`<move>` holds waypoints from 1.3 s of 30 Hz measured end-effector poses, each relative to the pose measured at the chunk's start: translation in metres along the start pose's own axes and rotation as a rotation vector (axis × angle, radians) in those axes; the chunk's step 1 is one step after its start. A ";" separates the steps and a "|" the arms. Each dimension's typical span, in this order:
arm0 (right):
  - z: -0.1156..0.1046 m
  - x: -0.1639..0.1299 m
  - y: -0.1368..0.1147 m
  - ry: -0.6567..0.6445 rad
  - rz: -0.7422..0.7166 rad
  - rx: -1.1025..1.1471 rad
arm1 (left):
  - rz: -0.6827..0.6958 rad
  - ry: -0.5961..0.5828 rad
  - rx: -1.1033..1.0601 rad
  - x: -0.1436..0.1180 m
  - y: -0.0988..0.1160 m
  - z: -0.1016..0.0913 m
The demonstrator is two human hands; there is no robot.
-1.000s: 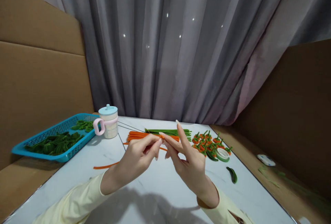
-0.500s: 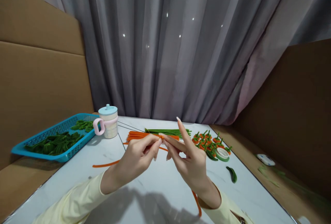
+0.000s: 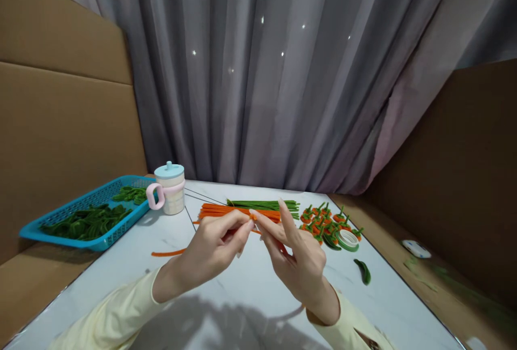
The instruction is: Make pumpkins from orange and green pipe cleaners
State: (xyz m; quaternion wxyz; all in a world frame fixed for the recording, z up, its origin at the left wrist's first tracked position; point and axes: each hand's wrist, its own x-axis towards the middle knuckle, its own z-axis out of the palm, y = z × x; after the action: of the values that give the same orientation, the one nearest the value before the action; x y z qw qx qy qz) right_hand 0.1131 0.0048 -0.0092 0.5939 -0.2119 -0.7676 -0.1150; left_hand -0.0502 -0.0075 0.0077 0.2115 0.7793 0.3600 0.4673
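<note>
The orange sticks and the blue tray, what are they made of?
The orange sticks look like fuzzy pipe cleaners: thin, matte, soft-edged, probably wire inside, though none shows. Both hands, left hand and right hand, pinch one orange piece. The blue tray looks like hard plastic: glossy and moulded, with mesh walls.

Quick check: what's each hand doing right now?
Left hand: pinched shut on the orange stem.
Right hand: fingertips pinch the same stem, other fingers spread.
</note>
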 end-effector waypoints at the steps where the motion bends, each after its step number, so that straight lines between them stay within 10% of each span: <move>1: 0.000 0.000 0.000 0.002 -0.016 -0.010 | -0.010 -0.008 -0.009 0.000 0.000 0.000; 11: -0.007 -0.012 0.018 -0.222 -0.282 -0.148 | -0.057 -0.087 -0.107 0.000 -0.001 -0.002; 39: 0.001 -0.002 0.004 0.035 -0.003 0.073 | 0.033 -0.048 -0.013 0.003 -0.004 -0.002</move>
State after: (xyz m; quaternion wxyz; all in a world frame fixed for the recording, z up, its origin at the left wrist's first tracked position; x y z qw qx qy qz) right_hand 0.1143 0.0086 -0.0116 0.6142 -0.1870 -0.7611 -0.0917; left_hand -0.0529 -0.0029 0.0080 0.2174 0.7948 0.3387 0.4542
